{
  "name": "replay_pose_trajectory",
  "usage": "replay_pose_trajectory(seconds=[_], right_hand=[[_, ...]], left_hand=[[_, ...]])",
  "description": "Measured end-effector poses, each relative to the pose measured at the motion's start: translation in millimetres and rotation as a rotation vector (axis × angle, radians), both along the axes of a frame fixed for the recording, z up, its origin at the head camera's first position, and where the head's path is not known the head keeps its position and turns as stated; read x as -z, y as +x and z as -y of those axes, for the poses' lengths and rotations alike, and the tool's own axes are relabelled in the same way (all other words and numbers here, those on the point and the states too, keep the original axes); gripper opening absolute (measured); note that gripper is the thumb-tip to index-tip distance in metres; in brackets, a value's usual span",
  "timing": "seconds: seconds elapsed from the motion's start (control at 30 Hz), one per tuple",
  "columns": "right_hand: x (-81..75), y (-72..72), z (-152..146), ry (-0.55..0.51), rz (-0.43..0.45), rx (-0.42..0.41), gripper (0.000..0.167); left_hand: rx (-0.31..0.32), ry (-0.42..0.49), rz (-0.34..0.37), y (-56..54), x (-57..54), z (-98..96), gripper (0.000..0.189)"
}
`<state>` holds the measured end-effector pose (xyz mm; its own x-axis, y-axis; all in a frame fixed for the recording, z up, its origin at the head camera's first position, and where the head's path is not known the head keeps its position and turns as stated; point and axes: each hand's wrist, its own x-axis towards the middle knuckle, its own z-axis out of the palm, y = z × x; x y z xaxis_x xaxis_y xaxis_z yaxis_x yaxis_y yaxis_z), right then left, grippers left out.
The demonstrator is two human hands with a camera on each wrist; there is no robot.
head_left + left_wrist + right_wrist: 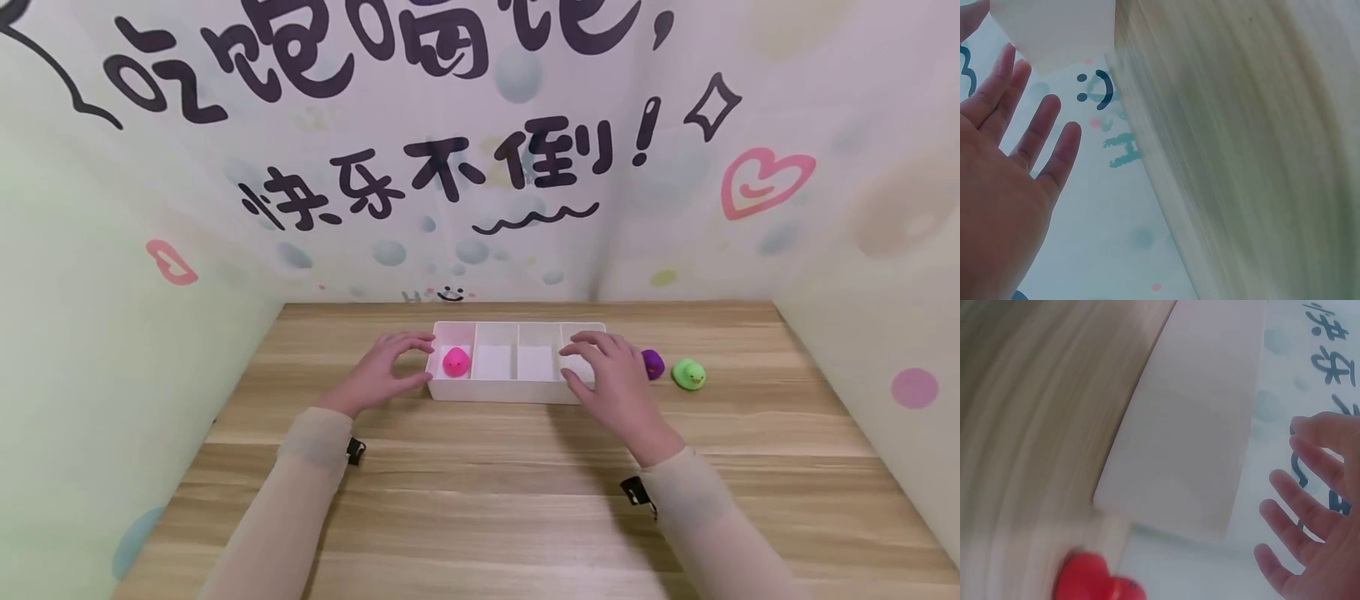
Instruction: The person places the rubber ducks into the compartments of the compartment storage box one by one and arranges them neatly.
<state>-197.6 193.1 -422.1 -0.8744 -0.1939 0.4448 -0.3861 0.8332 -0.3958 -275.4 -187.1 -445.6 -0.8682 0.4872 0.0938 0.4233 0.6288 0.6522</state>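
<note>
A white divided box [517, 392] lies lengthwise on the table, and a pink toy duck [456, 362] sits in its leftmost compartment. At the box's left end is my left hand [382, 375], thumb near the front corner and forefinger near the back one; I cannot tell if they touch it. My right hand [615, 387] hovers over the right end, fingers gently bent with nothing between them, hiding part of the last compartment. The right wrist view shows that hand's fingers [1300, 506] spread apart beside the box wall [1185, 419].
To the right of the box stand a purple toy duck [653, 364], partly behind my right hand, and a green toy duck [689, 374]. A red toy duck [1085, 578] shows only in the right wrist view. Behind the wooden table [480, 500] hangs a printed backdrop [510, 258].
</note>
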Motion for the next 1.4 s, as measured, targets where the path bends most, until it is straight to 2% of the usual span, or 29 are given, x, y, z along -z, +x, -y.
replay_pose_trajectory(seconds=[0.3,0.57,0.87,0.97,1.17,1.4], right_hand=[[4.6,3.9,-36.8,-0.033,-0.017,0.072,0.022],[16.4,18.3,-51.8,-0.044,0.024,0.102,0.022],[21.8,22.8,-74.6,-0.01,0.003,0.11,0.024],[22.7,24.4,-82.3,0.008,0.031,0.119,0.026],[23.5,28.2,-90.3,0.059,0.15,0.149,0.036],[25.9,29.0,-95.0,0.092,0.179,0.149,0.035]], left_hand=[[0.012,-0.005,-0.022,-3.2,-3.2,-3.4,0.043],[-0.002,-0.025,-0.006,6.7,0.7,5.8,0.042],[-0.013,-0.02,0.004,10.7,-1.4,5.6,0.042],[-0.01,-0.015,0.002,9.4,-1.8,3.5,0.042],[0.001,0.001,-0.01,7.1,-0.5,0.5,0.042],[0.005,0.012,-0.015,4.8,0.3,-2.5,0.041]])
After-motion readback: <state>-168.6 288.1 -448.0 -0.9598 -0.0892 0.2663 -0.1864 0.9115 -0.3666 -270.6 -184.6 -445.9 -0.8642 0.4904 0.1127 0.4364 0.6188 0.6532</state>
